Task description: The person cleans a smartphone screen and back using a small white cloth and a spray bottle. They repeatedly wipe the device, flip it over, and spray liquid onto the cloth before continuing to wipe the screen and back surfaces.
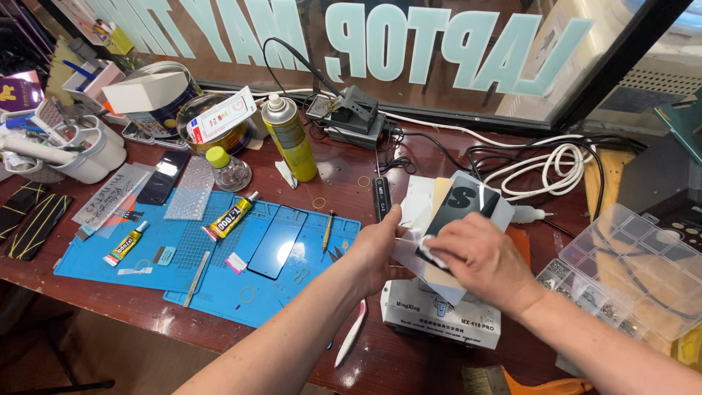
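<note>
**Two hands at a phone panel on a white bench machine**

The right hand (479, 260) lay curled over a small white wad, fingers pressed together and bearing on the near end of a glossy black phone panel (457, 212). The left hand (380, 245) braced the panel's left edge, thumb and fingers pinching it. The panel rested on white and tan sheets atop a boxy white machine (439, 314), right of a blue rubber mat (212, 256). As a judgement, uneven pressure could slide the smooth panel off the loose sheets, or crack its thin glass. On the mat lay a second dark glass (278, 241), flat and reflective, and two yellow-and-black glue tubes (231, 216). Behind stood a yellow spray can (289, 139). A clear, compartmented plastic box (629, 271) held small metal parts at right.
</note>
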